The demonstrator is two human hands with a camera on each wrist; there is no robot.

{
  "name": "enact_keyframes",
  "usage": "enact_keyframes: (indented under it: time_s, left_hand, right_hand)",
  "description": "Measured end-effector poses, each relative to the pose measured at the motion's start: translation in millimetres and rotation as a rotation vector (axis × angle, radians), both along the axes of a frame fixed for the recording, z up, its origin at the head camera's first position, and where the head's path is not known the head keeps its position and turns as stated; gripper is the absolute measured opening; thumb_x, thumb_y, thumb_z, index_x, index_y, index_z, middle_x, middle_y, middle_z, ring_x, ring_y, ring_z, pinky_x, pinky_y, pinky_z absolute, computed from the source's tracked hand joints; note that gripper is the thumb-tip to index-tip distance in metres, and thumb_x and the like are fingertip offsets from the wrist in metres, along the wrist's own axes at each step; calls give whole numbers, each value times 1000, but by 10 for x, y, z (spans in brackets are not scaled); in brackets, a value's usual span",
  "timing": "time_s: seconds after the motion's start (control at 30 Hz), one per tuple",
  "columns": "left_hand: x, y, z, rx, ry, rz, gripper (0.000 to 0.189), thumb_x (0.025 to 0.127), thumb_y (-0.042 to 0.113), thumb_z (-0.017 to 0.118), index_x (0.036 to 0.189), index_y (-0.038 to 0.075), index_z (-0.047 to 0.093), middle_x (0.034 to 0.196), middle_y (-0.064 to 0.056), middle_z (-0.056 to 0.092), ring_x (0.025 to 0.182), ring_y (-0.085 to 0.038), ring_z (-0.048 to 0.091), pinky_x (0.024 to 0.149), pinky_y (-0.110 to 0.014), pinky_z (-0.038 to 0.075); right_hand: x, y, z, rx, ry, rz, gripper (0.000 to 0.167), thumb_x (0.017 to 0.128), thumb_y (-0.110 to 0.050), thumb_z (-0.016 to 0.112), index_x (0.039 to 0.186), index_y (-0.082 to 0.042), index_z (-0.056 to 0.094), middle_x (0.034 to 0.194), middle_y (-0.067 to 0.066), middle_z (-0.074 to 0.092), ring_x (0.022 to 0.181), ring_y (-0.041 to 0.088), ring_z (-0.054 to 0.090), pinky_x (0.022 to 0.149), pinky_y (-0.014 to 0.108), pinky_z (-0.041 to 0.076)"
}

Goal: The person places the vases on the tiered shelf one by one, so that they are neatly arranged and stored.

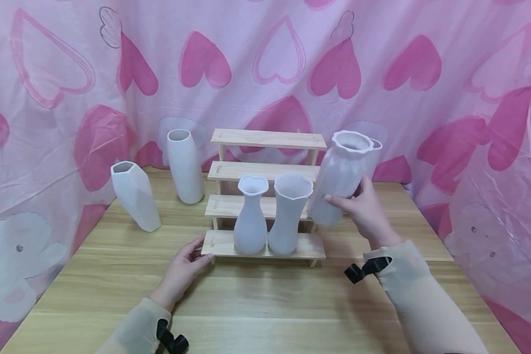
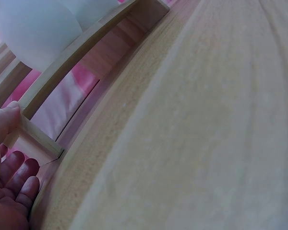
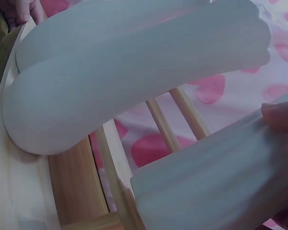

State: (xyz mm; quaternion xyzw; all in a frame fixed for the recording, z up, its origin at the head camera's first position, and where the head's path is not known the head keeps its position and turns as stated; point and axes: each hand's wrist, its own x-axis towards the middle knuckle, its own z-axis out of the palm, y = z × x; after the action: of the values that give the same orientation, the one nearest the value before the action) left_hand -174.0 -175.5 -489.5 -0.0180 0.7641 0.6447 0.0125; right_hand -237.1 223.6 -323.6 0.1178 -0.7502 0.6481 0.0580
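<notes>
My left hand (image 1: 181,270) grips the left end of the lowest step of a wooden stepped display stand (image 1: 223,243), thumb at its edge. My right hand (image 1: 369,211) holds a fluted white vase (image 1: 338,172) with a ruffled rim, tilted, beside the stand's right end. In the right wrist view the base of this fluted vase (image 3: 201,182) is close to the second step. Two white vases stand upright on the lowest step: a narrow-necked one (image 1: 250,221) on the left and a flared, wavy-rimmed one (image 1: 287,221) on the right.
Left of the stand, a plain cylindrical white vase (image 1: 186,167) and a faceted white vase (image 1: 135,196) stand on the wooden table (image 1: 265,314). Another white vase (image 1: 375,156) is mostly hidden behind the held one. A pink heart-print curtain (image 1: 256,29) surrounds the table.
</notes>
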Motion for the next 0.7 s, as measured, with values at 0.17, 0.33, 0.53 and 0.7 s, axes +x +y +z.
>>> enact_keyframes:
  time_s: [0.17,0.33,0.53,0.7]
  left_hand:
    - [5,-1,-3,-21,-8,2,66,87,22,73,145,11,43,131,-13,53,110,-18,53,87,-20,45]
    - [13,3,11,-30,-24,3,67,87,25,73,145,13,43,133,-11,53,113,-21,52,89,-21,44]
    - [11,7,21,-23,-32,2,67,86,25,73,145,13,43,135,-10,51,114,-22,51,89,-21,44]
    - [12,9,31,-15,-29,-2,67,87,24,73,145,12,42,136,-11,50,114,-22,51,89,-20,45]
  right_hand:
    - [-95,-84,-25,2,-45,33,73,80,-9,79,138,-16,35,132,13,49,118,27,50,89,44,48]
    - [-173,-145,-59,-1,-30,92,73,79,-8,79,138,-17,36,132,13,49,118,28,50,93,47,45]
    - [-244,-190,-93,9,-9,101,73,78,-5,78,138,-17,37,132,12,49,119,28,49,99,53,40]
    - [-292,-231,-89,-4,29,117,69,78,-5,79,135,-16,42,129,11,52,117,27,50,99,50,41]
